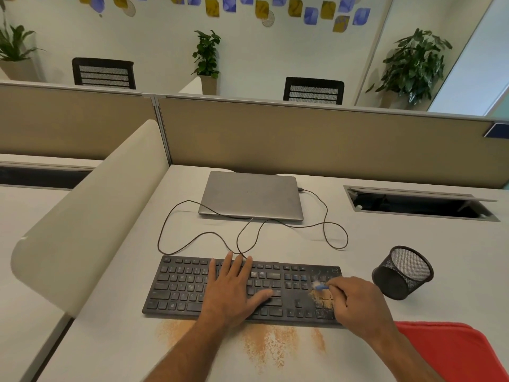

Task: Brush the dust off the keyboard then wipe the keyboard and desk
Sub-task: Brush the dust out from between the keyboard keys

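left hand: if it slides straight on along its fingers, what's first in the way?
The left hand lies flat on the keyboard, fingers pointing away from the person. Past the keyboard's far edge it would likely meet the looped black cable first, then the closed laptop.

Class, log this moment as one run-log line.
step: brushing | left hand: flat on keyboard | right hand: pinches blue brush over number pad | dust: on desk front
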Demonstrator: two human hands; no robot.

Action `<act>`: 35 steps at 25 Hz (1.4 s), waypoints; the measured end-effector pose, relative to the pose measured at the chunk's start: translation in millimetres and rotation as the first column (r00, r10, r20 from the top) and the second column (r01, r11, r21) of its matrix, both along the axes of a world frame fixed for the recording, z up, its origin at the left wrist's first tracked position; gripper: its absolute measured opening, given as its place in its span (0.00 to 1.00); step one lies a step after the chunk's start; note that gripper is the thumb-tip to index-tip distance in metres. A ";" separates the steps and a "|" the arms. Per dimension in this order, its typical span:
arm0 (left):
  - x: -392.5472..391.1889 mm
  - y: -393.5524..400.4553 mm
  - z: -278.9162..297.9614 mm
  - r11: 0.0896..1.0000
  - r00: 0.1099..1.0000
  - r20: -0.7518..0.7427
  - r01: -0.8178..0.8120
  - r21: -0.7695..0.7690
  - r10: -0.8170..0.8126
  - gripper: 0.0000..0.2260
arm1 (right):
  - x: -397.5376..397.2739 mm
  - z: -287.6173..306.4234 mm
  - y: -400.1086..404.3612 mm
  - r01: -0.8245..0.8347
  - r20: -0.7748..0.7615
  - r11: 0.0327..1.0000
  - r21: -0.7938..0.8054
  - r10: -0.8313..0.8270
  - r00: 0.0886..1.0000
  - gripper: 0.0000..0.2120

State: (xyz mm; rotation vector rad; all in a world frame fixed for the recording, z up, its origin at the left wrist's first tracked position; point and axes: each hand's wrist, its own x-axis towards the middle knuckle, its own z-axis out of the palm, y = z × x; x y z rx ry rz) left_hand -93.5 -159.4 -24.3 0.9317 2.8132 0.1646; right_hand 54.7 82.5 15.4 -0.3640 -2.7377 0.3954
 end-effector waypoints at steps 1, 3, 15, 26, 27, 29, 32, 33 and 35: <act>-0.3 -0.3 -0.1 1.000 1.000 0.000 0.001 0.000 -0.001 0.44 | 0.8 -0.3 -0.4 0.004 -0.008 1.000 -0.003 -0.004 1.000 0.08; -0.4 0.0 -0.5 1.000 1.000 -0.002 0.004 -0.007 -0.004 0.45 | 2.5 -1.4 -1.6 -0.003 0.005 1.000 0.010 0.003 1.000 0.08; 1.1 -1.5 -5.2 1.000 1.000 -0.021 0.015 -0.019 -0.015 0.45 | 6.7 -0.6 1.6 0.027 0.015 1.000 -0.015 -0.026 1.000 0.11; 0.9 -1.3 -7.3 0.999 0.999 -0.013 0.030 -0.023 -0.030 0.46 | 10.2 -2.6 -4.8 0.026 0.013 0.999 0.028 -0.026 1.000 0.08; 0.7 -1.3 -7.7 0.999 0.999 -0.013 0.031 -0.023 -0.031 0.47 | 10.8 -2.1 -4.8 0.033 0.012 0.999 0.030 -0.033 0.999 0.08; 0.5 -1.6 -9.3 0.999 0.999 -0.015 0.035 -0.015 -0.035 0.48 | 10.5 0.4 -6.1 0.038 0.000 0.999 0.020 -0.038 0.999 0.07; 0.9 -1.1 -9.9 1.000 0.999 -0.023 0.028 -0.008 -0.029 0.48 | 10.3 0.8 -11.1 -0.003 0.028 1.000 -0.001 0.003 1.000 0.09; 1.5 -0.8 -9.9 1.000 0.999 -0.024 0.027 -0.012 -0.027 0.48 | 10.8 1.2 -12.3 -0.011 0.039 1.000 0.000 0.011 0.999 0.09; 1.7 -1.1 -9.2 1.000 0.999 -0.029 0.026 -0.018 -0.026 0.48 | 10.8 3.0 -13.2 -0.007 0.037 1.000 -0.004 0.007 0.999 0.08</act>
